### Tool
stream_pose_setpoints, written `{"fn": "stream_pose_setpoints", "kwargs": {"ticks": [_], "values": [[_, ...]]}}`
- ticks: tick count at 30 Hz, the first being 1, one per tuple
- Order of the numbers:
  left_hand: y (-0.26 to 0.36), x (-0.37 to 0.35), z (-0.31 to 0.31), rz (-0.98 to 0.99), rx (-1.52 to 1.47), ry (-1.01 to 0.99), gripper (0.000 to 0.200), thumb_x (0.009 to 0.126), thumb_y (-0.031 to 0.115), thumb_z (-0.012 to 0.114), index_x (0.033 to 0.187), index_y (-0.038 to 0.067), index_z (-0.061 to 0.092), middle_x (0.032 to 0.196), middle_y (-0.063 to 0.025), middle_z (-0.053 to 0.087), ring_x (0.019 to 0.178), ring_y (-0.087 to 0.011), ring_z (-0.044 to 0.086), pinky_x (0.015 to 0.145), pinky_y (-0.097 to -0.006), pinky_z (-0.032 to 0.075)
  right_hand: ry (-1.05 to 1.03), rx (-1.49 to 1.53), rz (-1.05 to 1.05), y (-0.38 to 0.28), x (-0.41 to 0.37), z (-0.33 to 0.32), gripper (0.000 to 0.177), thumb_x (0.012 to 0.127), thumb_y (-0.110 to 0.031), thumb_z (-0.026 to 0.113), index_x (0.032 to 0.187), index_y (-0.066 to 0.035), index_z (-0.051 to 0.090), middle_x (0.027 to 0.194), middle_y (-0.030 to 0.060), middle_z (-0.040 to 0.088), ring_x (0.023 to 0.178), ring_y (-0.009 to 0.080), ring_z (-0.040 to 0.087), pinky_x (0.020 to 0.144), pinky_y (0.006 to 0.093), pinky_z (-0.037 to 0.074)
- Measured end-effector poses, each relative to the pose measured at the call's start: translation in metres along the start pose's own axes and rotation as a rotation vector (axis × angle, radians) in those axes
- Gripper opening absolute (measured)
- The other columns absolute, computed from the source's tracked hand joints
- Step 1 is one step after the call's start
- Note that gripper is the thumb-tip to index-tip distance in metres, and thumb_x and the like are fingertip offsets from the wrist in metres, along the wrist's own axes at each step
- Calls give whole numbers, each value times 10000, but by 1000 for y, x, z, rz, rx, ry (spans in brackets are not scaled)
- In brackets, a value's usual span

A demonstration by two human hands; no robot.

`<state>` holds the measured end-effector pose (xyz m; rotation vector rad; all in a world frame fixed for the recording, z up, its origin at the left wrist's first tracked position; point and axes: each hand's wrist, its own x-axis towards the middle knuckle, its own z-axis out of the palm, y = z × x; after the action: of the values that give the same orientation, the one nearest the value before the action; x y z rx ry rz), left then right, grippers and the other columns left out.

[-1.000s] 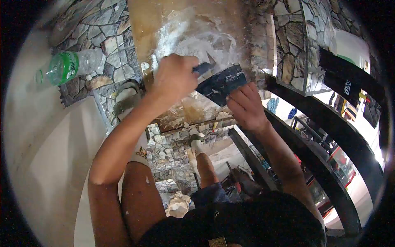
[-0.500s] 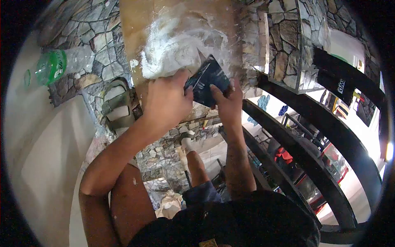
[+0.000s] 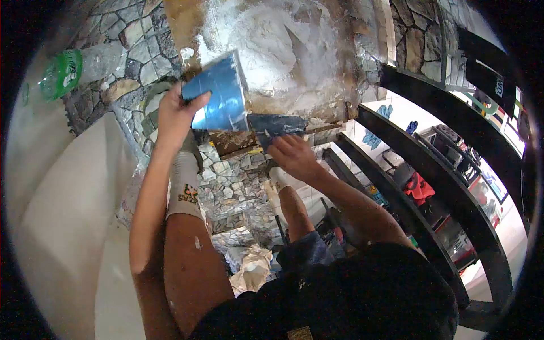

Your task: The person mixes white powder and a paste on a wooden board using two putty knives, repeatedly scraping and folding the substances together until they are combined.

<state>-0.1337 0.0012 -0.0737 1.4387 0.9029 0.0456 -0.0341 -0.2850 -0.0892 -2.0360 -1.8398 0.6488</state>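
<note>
My left hand (image 3: 177, 116) grips a flat, shiny blue spreader plate (image 3: 220, 96), thumb across its face and fingers behind. Its upper corner overlaps the brown board (image 3: 182, 22). In my right hand (image 3: 294, 157) is a dark putty spreader (image 3: 279, 126) with whitish smears along its edge, held low at the board's near edge. The two plates come close together at their facing corners. White putty (image 3: 266, 48) lies smeared in swirls over the board's surface.
A plastic bottle with a green label (image 3: 71, 73) lies at the left on stone-patterned flooring (image 3: 133, 34). Black curved railing bars (image 3: 408, 153) run along the right. A crumpled beige bag (image 3: 252, 272) sits below, near my legs. Blue slippers (image 3: 371, 139) lie beyond the bars.
My hands have moved apart: the left went left with the blue plate now facing up, the right moved down with the dark spreader. Earlier the plates overlapped between both hands.
</note>
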Motion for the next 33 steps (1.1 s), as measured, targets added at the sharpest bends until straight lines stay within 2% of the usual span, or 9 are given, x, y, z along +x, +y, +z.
{"fn": "stream_pose_setpoints", "kwargs": {"ticks": [7, 11, 12, 17, 22, 25, 30, 32, 33], "values": [[-29, -23, -6, -1, -192, -40, 178, 783, 49, 669, 929, 27, 570, 843, 18, 601, 759, -44, 534, 690, -200, 432, 141, -40, 11, 27, 49, 23, 373, 649, -160, 626, 1009, -69, 581, 1047, 117, 532, 925, 277, 542, 773, 421, 462], [-41, -19, -13, 31, -220, -75, 151, 781, 71, 679, 869, 48, 558, 800, 38, 573, 710, -32, 497, 638, -193, 405, 407, -20, -35, 38, 90, -15, 154, 629, -34, 592, 759, -56, 512, 781, 83, 548, 698, 255, 565, 594, 357, 461], [-39, -20, -13, 29, -216, -74, 153, 779, 70, 681, 867, 46, 558, 791, 39, 567, 706, -34, 494, 635, -197, 404, 511, 4, 5, 41, 93, -23, 157, 635, -25, 614, 767, -57, 535, 791, 91, 581, 708, 272, 586, 603, 355, 473], [-39, -16, -13, 24, -136, -156, 175, 764, 58, 691, 869, 31, 553, 774, 28, 557, 704, -45, 492, 633, -209, 406, 274, 17, 355, 79, 129, -107, 188, 656, -85, 717, 748, -40, 558, 681, 83, 572, 613, 228, 578, 570, 317, 461], [-29, -17, -13, 0, -63, -179, 247, 746, 129, 714, 912, 37, 555, 806, 7, 572, 748, -88, 517, 690, -236, 420, 158, 118, 265, 104, 148, -137, 250, 626, -97, 740, 737, -11, 533, 605, 94, 530, 533, 168, 482, 522, 305, 400], [-26, -17, -3, 19, -103, -134, 272, 731, 128, 725, 916, 31, 551, 798, 7, 558, 746, -91, 507, 683, -241, 414, 43, 110, 230, 102, 145, -145, 245, 636, -84, 728, 775, -23, 536, 643, 97, 539, 556, 199, 515, 538, 315, 415], [-45, -14, -7, 55, -26, -169, 292, 728, 113, 721, 941, 17, 545, 802, 1, 556, 761, -94, 516, 703, -242, 424, 78, -181, 79, 77, 127, -129, 164, 733, -65, 583, 896, -63, 593, 854, 131, 585, 805, 308, 574, 679, 405, 468], [-43, -15, -7, 94, 64, -111, 349, 720, 104, 728, 994, -13, 546, 820, -55, 589, 757, -110, 531, 697, -260, 438, -100, -276, 125, 75, 122, -110, 226, 748, -60, 516, 945, -91, 621, 913, 122, 597, 879, 328, 566, 732, 424, 479], [-46, -15, -6, 110, 108, -80, 379, 715, 99, 731, 1021, -29, 547, 829, -83, 605, 755, -118, 539, 695, -269, 445, -81, -286, 93, 74, 118, -112, 235, 737, -55, 519, 944, -96, 624, 914, 118, 598, 876, 321, 564, 739, 417, 478]]}}
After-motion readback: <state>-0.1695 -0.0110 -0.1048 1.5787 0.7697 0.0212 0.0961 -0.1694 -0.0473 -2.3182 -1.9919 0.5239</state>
